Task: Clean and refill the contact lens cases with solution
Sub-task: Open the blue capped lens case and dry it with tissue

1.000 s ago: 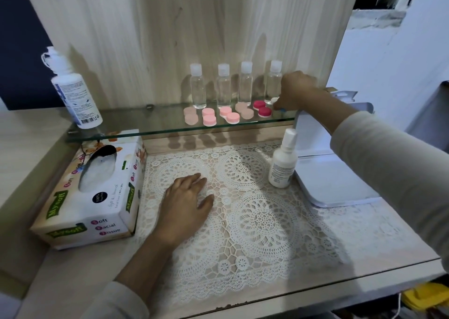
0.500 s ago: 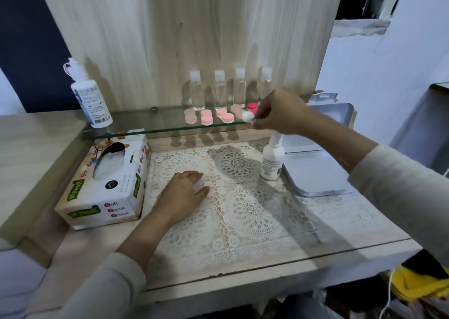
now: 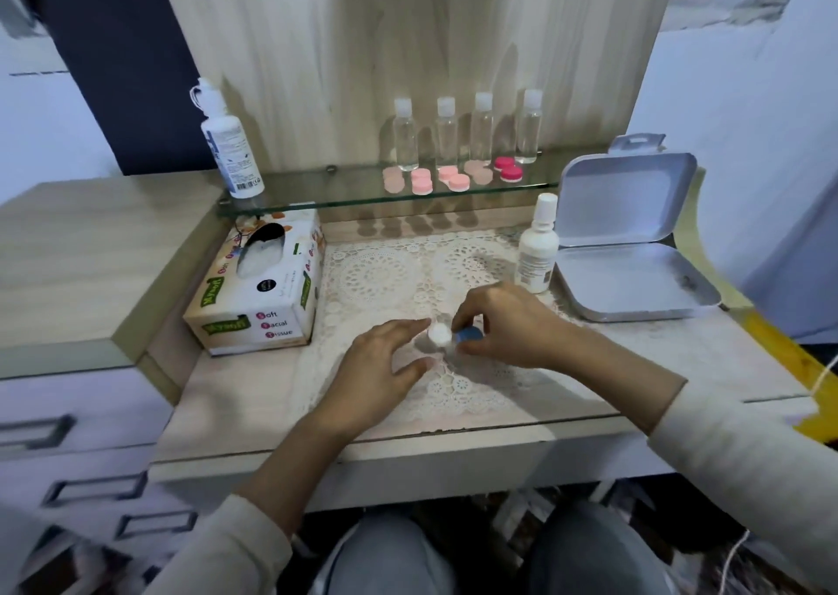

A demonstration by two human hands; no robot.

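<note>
Carried down from the glass shelf, a white-and-blue lens case is now held over the lace mat, pinched at its blue cap by the right hand. The left hand, fingers loosely spread, is brought beside the white cap; contact cannot be told. Uncapping is judged next. Working room is bounded by the tissue box and spray bottle — mat between them lies open.

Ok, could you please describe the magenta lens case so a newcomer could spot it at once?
On the glass shelf against the wooden panel lies a row of lens cases. The magenta lens case is the rightmost one. The rest are pale pink; it alone is deep magenta.
</note>
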